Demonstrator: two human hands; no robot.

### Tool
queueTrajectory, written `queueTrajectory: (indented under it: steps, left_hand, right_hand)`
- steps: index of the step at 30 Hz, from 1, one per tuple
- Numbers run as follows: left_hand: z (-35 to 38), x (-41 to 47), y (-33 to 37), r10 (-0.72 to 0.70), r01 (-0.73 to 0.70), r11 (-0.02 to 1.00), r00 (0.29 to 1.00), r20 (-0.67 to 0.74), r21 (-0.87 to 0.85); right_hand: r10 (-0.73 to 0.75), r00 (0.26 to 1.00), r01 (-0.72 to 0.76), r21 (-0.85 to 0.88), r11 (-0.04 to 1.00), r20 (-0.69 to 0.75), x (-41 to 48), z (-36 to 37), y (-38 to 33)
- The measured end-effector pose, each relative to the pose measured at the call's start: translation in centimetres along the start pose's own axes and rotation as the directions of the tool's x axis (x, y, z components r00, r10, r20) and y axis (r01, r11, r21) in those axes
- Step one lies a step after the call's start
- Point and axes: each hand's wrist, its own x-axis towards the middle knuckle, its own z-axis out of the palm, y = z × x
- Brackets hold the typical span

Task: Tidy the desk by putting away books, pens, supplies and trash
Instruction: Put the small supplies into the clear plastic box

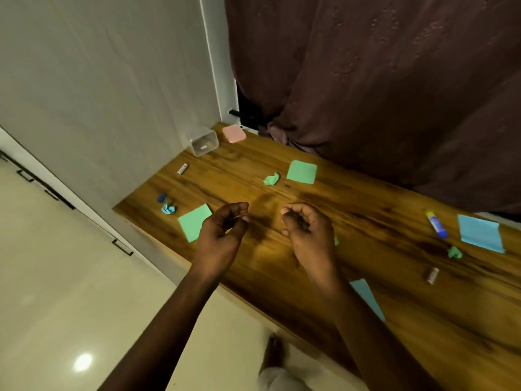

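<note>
Fingers [240,220] of the left hand [221,234] curl loosely, apart from the thumb, holding nothing visible. Those of the right hand [308,232] curl tighter, and I cannot tell if they enclose anything. The tidying looks barely begun. Loose on the table [366,198], from the left, lie a blue paper wad [168,208], a green note [193,225], a small tube [182,168] near the clear bin [203,142], a green wad [271,179], a second green note [301,172], a glue stick [436,224] and a blue note [480,234].
</note>
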Motion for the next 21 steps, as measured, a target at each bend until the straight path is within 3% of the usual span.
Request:
queueTrajectory:
  steps: [12,21]
  left_hand:
    - [-5.1,11.6,-1.5,-0.039,0.042,0.998,0.996,-0.085,0.042]
    - [-7.4,19.5,-3.3,-0.095,0.109,0.993,0.972,-0.215,0.052]
  right_hand:
    - [-0.007,0.997,0.01,-0.035,0.999,0.078,12.4,8.0,-0.2]
    - [-0.11,0.991,0.123,-0.224,0.967,0.071,20.7,12.6,0.1]
